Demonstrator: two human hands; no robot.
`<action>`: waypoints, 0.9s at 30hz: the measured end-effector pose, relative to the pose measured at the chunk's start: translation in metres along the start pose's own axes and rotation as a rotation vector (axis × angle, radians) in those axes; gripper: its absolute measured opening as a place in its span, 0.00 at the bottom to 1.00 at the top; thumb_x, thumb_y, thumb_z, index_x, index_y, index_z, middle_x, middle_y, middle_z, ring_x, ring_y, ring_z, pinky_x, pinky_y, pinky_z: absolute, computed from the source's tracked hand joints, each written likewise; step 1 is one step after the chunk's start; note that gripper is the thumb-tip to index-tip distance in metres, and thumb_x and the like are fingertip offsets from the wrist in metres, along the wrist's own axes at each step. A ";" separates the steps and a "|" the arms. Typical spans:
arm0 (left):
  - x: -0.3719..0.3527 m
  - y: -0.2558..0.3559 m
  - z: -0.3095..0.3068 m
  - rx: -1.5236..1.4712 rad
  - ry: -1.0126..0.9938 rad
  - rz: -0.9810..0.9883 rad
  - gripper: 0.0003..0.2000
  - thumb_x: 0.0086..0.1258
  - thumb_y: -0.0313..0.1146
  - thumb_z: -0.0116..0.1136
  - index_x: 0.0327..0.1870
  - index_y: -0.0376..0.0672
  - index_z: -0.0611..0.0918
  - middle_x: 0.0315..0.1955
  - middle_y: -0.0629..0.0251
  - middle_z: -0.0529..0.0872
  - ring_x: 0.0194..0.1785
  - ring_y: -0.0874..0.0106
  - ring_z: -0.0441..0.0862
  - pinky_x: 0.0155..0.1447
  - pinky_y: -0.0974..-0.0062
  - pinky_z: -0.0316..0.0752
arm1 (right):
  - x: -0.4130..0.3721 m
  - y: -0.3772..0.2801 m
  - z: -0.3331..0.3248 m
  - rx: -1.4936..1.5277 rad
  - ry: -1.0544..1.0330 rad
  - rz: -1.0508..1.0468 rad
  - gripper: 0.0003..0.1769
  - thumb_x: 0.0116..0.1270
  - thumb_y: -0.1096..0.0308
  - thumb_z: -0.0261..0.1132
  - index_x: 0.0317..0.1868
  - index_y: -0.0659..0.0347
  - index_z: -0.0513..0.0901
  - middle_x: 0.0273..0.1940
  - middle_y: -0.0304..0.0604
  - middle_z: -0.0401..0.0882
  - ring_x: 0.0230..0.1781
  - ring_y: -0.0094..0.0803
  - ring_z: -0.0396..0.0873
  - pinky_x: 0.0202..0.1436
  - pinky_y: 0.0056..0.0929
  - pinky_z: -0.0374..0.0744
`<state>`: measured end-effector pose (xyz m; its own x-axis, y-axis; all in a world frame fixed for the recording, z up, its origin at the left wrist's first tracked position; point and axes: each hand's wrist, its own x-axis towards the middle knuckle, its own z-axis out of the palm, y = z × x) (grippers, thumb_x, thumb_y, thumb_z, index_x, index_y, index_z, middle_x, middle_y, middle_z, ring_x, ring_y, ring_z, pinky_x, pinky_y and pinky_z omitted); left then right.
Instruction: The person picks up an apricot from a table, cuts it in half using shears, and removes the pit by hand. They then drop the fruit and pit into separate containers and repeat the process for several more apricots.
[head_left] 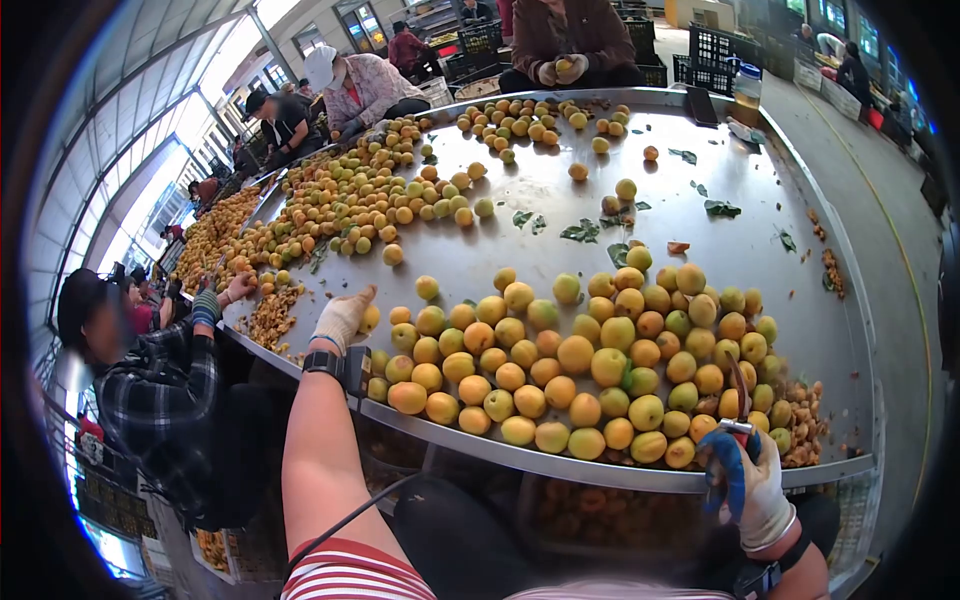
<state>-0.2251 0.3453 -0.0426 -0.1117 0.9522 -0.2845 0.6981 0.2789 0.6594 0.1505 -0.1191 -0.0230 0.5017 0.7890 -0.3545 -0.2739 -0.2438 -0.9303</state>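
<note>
The apricots (pixel 575 355) are yellow-orange, some tinged green, the tabletop (pixel 740 250) silver-grey, the leaves (pixel 580 232) dark green, the glove on the left hand (pixel 342 320) cream above a black wristband (pixel 325 362) and red-and-white striped sleeve (pixel 350 575), that on the right hand (pixel 755 485) white with blue fingers (pixel 722 470) round a dark tool (pixel 740 395), and a neighbour's shirt (pixel 165 385) black-and-white plaid.

Apricot pile (pixel 590 370): several doz. fruit, yellow-orange, some greenish, whole, round. Spread in loose layer on near part of steel table (pixel 740 260), up to front rim.

Single apricot (pixel 372 318): yellow, at pile's L edge, partly hidden behind L hand (pixel 343 320), touched by its fingers. Grasp not confirmed.

Cutter (pixel 740 395): small hand tool, dark blade, red part at grip. Held upright in R hand (pixel 752 488), fist closed round handle, tip pointed up over pile's R front corner. Blade type not determined.
</note>
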 end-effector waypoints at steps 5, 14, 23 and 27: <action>-0.027 0.036 0.016 -0.735 -0.450 0.180 0.35 0.72 0.70 0.53 0.52 0.41 0.83 0.33 0.64 0.84 0.33 0.71 0.84 0.33 0.73 0.82 | -0.003 -0.006 -0.001 0.015 -0.037 0.015 0.14 0.77 0.61 0.65 0.48 0.66 0.82 0.23 0.36 0.75 0.19 0.20 0.72 0.16 0.20 0.68; -0.228 0.124 0.121 -0.955 -1.440 0.159 0.29 0.78 0.52 0.55 0.66 0.34 0.72 0.50 0.53 0.83 0.46 0.62 0.87 0.47 0.68 0.85 | -0.010 -0.004 0.006 0.169 -0.130 -0.096 0.10 0.78 0.63 0.65 0.52 0.59 0.81 0.30 0.31 0.77 0.26 0.16 0.73 0.30 0.18 0.71; -0.355 0.133 0.149 -0.751 -1.370 0.501 0.32 0.72 0.31 0.65 0.75 0.38 0.67 0.53 0.61 0.81 0.51 0.71 0.84 0.56 0.69 0.83 | -0.038 -0.016 -0.014 0.183 -0.210 -0.502 0.14 0.84 0.59 0.55 0.55 0.60 0.78 0.29 0.36 0.79 0.17 0.17 0.70 0.20 0.17 0.67; -0.373 0.128 0.159 -0.782 -1.327 0.591 0.31 0.70 0.31 0.67 0.72 0.38 0.68 0.53 0.62 0.80 0.50 0.72 0.84 0.54 0.71 0.83 | -0.050 -0.016 -0.019 0.228 -0.226 -0.466 0.11 0.82 0.61 0.58 0.52 0.60 0.79 0.28 0.27 0.76 0.25 0.12 0.68 0.29 0.14 0.67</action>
<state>0.0184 0.0065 0.0376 0.9558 0.2925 0.0296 -0.1277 0.3221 0.9381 0.1450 -0.1652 0.0082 0.4308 0.8914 0.1410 -0.2486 0.2674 -0.9310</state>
